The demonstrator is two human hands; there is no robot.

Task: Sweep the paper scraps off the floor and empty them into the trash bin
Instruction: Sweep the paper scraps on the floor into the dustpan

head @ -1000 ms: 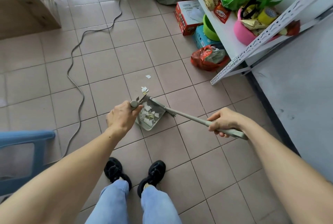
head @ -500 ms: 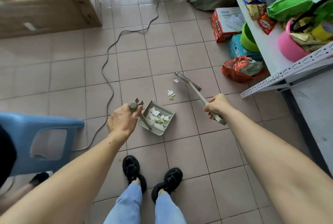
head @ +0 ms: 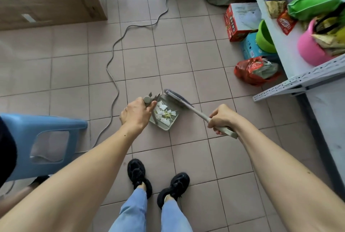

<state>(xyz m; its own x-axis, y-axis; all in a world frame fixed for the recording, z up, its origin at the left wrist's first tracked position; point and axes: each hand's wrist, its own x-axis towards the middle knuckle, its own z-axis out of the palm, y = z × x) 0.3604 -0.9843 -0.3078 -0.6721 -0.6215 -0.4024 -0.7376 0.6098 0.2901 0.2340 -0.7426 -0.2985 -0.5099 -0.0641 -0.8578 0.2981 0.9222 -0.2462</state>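
Observation:
A grey dustpan (head: 164, 126) rests on the tiled floor in front of my feet, with several white and yellowish paper scraps (head: 165, 110) inside it. My left hand (head: 136, 113) is closed on the dustpan's upright handle. My right hand (head: 222, 118) grips the handle of a grey broom (head: 194, 110). The broom's head lies at the pan's far open edge, touching it. No loose scraps show on the floor around the pan. No trash bin is in view.
A grey cable (head: 113, 74) snakes across the tiles left of the pan. A blue plastic stool (head: 46, 138) stands at the left, a large cardboard box (head: 50, 2) at the far left. A white shelf (head: 291, 59) with bags, boxes and bowls lines the right side.
The broom head has swept back from the tiles beyond the pan to its open edge. The loose scraps seen earlier on the floor are gone from the tiles. The view shifted.

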